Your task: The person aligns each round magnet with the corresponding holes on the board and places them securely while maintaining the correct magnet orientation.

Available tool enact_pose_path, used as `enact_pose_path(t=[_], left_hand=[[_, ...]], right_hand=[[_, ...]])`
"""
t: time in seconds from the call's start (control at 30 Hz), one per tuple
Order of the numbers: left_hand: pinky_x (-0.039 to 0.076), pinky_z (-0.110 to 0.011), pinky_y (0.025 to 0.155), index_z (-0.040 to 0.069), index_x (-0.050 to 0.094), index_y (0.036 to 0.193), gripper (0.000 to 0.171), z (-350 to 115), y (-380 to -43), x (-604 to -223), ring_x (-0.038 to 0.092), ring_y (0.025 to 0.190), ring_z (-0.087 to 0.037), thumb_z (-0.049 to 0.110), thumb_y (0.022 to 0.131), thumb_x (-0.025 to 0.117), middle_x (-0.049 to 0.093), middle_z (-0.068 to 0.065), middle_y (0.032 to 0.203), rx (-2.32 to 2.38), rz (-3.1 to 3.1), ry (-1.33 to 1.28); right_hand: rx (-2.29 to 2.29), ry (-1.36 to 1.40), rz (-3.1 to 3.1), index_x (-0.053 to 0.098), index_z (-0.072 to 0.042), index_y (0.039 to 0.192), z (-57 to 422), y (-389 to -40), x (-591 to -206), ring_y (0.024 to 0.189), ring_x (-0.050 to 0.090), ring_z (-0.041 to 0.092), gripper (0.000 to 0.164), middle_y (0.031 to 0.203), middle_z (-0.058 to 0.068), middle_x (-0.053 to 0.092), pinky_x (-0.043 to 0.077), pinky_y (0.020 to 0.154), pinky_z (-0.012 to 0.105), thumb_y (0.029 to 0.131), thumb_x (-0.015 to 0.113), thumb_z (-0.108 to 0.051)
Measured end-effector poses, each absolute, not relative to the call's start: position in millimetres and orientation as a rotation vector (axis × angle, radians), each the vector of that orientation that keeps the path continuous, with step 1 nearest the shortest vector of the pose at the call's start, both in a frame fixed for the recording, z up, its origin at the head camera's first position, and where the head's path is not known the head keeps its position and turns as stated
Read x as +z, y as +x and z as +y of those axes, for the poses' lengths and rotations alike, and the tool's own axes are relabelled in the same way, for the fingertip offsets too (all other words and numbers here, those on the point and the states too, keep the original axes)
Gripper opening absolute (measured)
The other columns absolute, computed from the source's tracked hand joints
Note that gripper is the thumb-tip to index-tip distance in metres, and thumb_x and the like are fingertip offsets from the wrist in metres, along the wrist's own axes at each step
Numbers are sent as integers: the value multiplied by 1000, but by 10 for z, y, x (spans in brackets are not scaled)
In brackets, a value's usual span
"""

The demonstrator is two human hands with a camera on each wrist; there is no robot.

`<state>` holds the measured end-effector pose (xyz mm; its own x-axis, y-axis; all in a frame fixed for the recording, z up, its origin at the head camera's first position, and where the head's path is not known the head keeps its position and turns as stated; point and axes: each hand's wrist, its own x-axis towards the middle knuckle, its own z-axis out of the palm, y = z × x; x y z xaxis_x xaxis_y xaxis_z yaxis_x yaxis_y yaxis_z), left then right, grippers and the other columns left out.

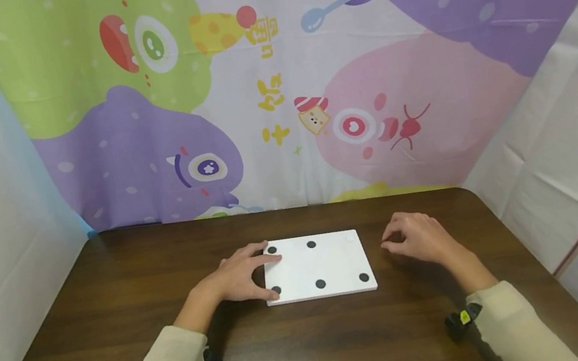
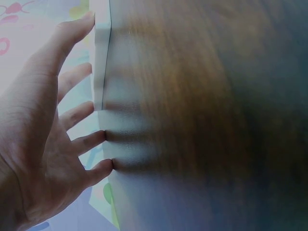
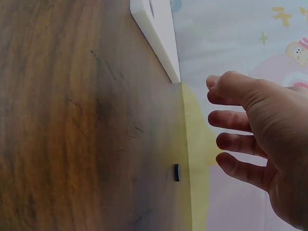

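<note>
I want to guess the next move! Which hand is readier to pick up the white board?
Probably the left hand: its fingers already rest on the white board at its left edge. The right hand sits beside it on the table, apart from it.

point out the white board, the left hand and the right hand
white board [image 1: 332, 263], head view, on its bare top face between the black dots
left hand [image 1: 236, 278], head view, on the back of the hand, fingers lying on the board's left edge
right hand [image 1: 418, 238], head view, on the back of the hand, beside the board
</note>
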<state>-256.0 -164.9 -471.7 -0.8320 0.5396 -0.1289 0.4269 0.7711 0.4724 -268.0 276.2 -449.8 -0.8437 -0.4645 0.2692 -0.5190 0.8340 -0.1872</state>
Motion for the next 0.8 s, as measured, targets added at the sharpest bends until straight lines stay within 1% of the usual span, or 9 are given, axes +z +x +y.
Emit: enact_pose_path(t=[0.17,0.37,0.53,0.67,0.8], left_hand=[[26,-94,122,23,58,165,87,-1651,-2558,-4725,33,170,-53,54,90,88,34,-18,185,624,2711,756],[25,-94,123,22,58,166,88,-1646,-2554,-4718,32,170,-53,54,90,88,34,-19,185,625,2707,749],[24,-95,122,22,58,166,88,-1650,-2566,-4720,32,170,-53,55,90,88,33,-18,185,633,2706,747],[24,-95,122,22,58,166,88,-1654,-2577,-4730,32,170,-54,55,90,88,34,-19,185,638,2704,752],[24,-96,121,22,58,165,87,-1655,-2562,-4721,32,170,-55,54,90,89,34,-19,185,646,2701,760]], right_hand=[[380,736,-2799,89,-18,95,2783,-2693,-4461,76,68,15,7,95,1,79,56,67,38,91,93,-22],[355,703,-2812,89,-18,95,2826,-2718,-4450,79,72,18,8,96,-1,79,60,70,44,91,93,-24],[345,669,-2833,89,-17,97,2863,-2753,-4454,82,74,22,9,98,2,79,61,73,47,92,92,-23],[350,639,-2840,88,-15,101,2885,-2762,-4452,88,77,27,13,103,6,80,63,77,51,92,92,-23],[346,635,-2845,88,-13,109,2897,-2761,-4459,99,79,36,19,113,11,81,65,85,58,93,91,-23]])
